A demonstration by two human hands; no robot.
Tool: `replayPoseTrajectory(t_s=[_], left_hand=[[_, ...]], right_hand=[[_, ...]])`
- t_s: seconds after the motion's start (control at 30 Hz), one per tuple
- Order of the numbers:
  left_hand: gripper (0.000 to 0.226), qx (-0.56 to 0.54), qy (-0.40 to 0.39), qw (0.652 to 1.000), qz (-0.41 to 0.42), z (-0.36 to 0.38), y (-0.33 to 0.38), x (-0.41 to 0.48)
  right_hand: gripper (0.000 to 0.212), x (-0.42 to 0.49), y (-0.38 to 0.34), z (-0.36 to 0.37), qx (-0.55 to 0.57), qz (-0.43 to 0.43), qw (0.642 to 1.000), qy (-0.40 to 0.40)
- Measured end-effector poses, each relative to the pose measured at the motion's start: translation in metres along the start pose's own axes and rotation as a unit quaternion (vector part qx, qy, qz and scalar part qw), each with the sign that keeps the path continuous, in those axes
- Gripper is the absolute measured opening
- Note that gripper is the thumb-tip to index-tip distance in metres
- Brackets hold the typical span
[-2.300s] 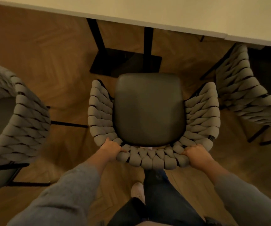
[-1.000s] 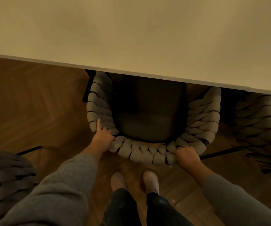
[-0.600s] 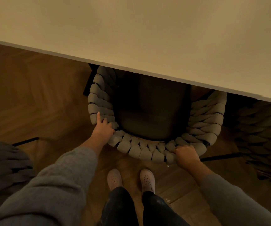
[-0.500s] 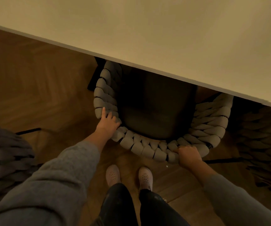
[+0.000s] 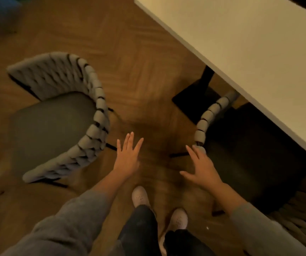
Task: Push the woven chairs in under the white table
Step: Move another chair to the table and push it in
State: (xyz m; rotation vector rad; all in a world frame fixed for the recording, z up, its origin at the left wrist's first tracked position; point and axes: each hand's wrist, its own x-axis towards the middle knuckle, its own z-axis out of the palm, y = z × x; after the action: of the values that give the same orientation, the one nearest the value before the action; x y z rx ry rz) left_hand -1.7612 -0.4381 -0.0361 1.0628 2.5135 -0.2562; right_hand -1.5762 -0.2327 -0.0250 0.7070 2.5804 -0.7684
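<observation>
Both hands have let go of the chair back they held a moment ago, and the view has swung to the left. The wooden floor point(image 5: 130, 52), laid in a zigzag pattern, now fills the middle. The white tabletop point(image 5: 250, 52) is smooth and flat. It runs off the top and right edges and hides most of the pushed-in chair point(image 5: 206, 115). Only one woven arm, a dark seat and a dim bit of woven back at the bottom right show. The other chair point(image 5: 93, 117), cut off at the left edge before, sits out on the floor, well apart from the tabletop. Its back is a curve of fat grey woven bands round a smooth dark seat, and it looks blurry. The left hand point(image 5: 127, 157) is flat in the air between the two chairs, fingers point(image 5: 130, 141) straight and holding nothing. The right hand point(image 5: 201, 169) has its fingers spread wide, tips just beside the pushed-in chair's arm. I cannot tell if they touch it. Two pale shoes point(image 5: 139, 196) stand below.
</observation>
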Motion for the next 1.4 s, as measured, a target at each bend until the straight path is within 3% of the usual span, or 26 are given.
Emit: replayPoseTrajectory(t_s=[0.2,0.33,0.53,0.67,0.73,0.87,1.13,1.23,1.4], left_hand=[[0.081,-0.128,0.052,0.976,-0.167,0.0,-0.109,-0.016],[0.09,-0.194,0.037,0.942,-0.27,0.007,-0.163,-0.015],[0.099,-0.278,-0.015,0.928,-0.247,-0.003,-0.191,0.032],[0.09,-0.32,-0.061,0.918,-0.227,0.003,-0.182,0.067],[0.067,-0.315,-0.049,0.913,-0.255,0.007,-0.182,0.078],[0.034,-0.284,-0.054,0.933,-0.216,0.004,-0.188,0.083],[0.047,-0.285,-0.088,0.934,-0.196,0.01,-0.219,0.068],[0.05,-0.266,-0.091,0.932,-0.229,0.009,-0.251,0.057],[0.053,-0.233,-0.13,0.921,-0.285,0.021,-0.308,0.026]], right_hand=[[0.092,0.087,-0.106,0.003,-0.122,-0.102,0.987,-0.012],[0.092,0.144,-0.171,0.004,-0.185,-0.206,0.959,-0.059],[0.094,0.242,-0.246,-0.018,-0.301,-0.339,0.888,-0.081],[0.085,0.314,-0.284,-0.029,-0.406,-0.424,0.805,-0.088],[0.077,0.355,-0.308,-0.033,-0.466,-0.46,0.751,-0.09],[0.062,0.423,-0.359,-0.044,-0.565,-0.491,0.651,-0.123],[0.052,0.527,-0.45,-0.059,-0.633,-0.585,0.486,-0.142],[0.05,0.537,-0.472,-0.042,-0.614,-0.616,0.474,-0.138],[0.032,0.511,-0.507,-0.023,-0.596,-0.619,0.497,-0.121]])
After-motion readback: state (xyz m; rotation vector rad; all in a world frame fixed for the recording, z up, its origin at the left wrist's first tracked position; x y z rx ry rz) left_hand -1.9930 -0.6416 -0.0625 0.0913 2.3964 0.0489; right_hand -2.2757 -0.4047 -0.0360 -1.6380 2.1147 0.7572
